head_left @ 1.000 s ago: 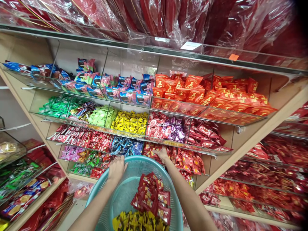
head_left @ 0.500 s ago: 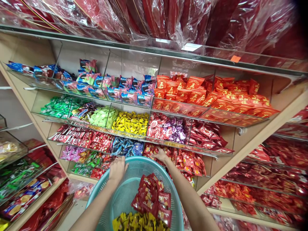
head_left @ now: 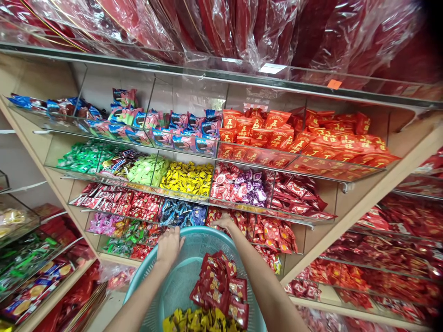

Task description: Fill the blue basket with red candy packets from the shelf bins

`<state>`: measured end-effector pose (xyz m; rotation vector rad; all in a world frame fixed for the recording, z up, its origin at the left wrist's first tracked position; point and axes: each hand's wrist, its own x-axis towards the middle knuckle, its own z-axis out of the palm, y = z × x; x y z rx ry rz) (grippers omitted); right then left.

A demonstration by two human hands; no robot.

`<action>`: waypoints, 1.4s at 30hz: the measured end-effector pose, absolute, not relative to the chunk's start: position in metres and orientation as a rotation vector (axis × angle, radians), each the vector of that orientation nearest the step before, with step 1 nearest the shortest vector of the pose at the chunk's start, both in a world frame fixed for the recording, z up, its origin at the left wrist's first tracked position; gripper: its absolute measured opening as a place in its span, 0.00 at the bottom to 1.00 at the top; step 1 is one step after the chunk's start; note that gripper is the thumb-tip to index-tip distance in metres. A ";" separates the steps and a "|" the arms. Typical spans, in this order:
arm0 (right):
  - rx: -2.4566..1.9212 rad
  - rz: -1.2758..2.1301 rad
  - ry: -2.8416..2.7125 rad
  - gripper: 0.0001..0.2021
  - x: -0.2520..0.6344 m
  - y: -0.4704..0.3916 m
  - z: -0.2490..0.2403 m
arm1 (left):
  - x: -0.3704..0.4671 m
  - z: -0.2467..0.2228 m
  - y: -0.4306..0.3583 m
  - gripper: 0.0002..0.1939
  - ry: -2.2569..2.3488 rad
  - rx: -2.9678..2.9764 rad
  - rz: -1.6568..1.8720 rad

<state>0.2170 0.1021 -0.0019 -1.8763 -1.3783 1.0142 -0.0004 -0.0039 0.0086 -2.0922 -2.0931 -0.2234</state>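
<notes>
My left hand (head_left: 169,246) is closed over the far left rim of a turquoise plastic basket (head_left: 138,281). Inside the basket, dark red packets (head_left: 216,281) lie in a heap beside yellow-wrapped sweets (head_left: 197,319). My right hand (head_left: 223,222) reaches past the far rim to a low shelf compartment of red packets (head_left: 238,219). Its visible fingers are apart and stretched leftward, with nothing seen in them; the fingertips are partly hard to make out. Just left of that hand are blue-wrapped sweets (head_left: 183,212).
Glass-fronted shelves hold yellow sweets (head_left: 188,180), purple-and-white sweets (head_left: 251,186) and orange-red packets (head_left: 273,133). A clear shelf lip (head_left: 259,210) runs just above my right hand. Wooden side panels (head_left: 360,198) slope down at both sides. More stocked shelves (head_left: 374,267) stand at right.
My right hand has shifted a little to the left over the red packets. My left hand keeps its hold on the basket rim, and the basket's contents look the same.
</notes>
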 end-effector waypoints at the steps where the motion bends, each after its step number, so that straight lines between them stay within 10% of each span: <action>1: -1.897 1.034 -1.386 0.37 0.214 0.102 -0.001 | 0.000 0.009 -0.004 0.15 -2.093 -2.092 -0.221; 29: -1.689 0.266 -2.201 0.28 0.276 0.076 0.000 | -0.001 0.006 -0.002 0.15 -2.033 -2.067 -0.209; 42: -1.696 0.415 -2.083 0.31 0.277 0.090 -0.022 | -0.002 0.006 -0.002 0.15 -2.052 -2.094 -0.217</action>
